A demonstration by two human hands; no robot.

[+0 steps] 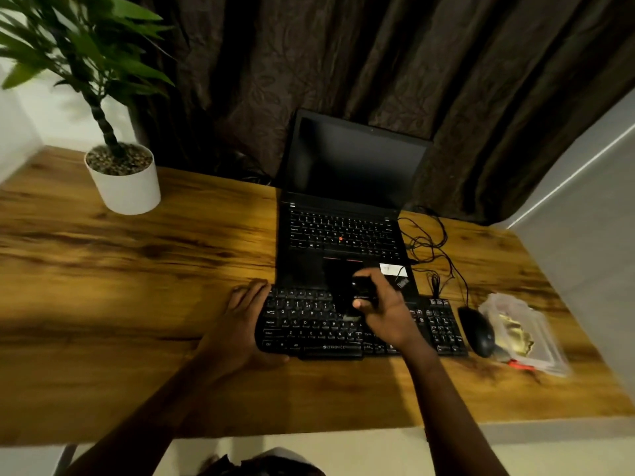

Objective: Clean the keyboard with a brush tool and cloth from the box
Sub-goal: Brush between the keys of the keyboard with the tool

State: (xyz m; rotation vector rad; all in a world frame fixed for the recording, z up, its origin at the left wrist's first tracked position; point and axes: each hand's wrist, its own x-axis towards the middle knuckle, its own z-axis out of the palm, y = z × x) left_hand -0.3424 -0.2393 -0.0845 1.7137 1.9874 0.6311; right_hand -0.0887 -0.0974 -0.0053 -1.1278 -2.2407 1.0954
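Note:
A black external keyboard [309, 324] lies on the wooden desk in front of an open laptop. My left hand [240, 321] grips the keyboard's left end, fingers over the top edge and thumb under the front edge. Above the keyboard's middle, my right hand [381, 310] holds a black brush tool [362, 292], whose bristle end reaches down to the keys near the centre rows. A clear plastic box [525, 334] with a yellowish cloth inside sits at the desk's right end.
The open black laptop [343, 207] stands just behind the keyboard. Beside the keyboard's right end are a black mouse [477, 331] and tangled cables [433, 249]. A potted plant in a white pot [123, 180] stands at the back left. The desk's front edge is close to me.

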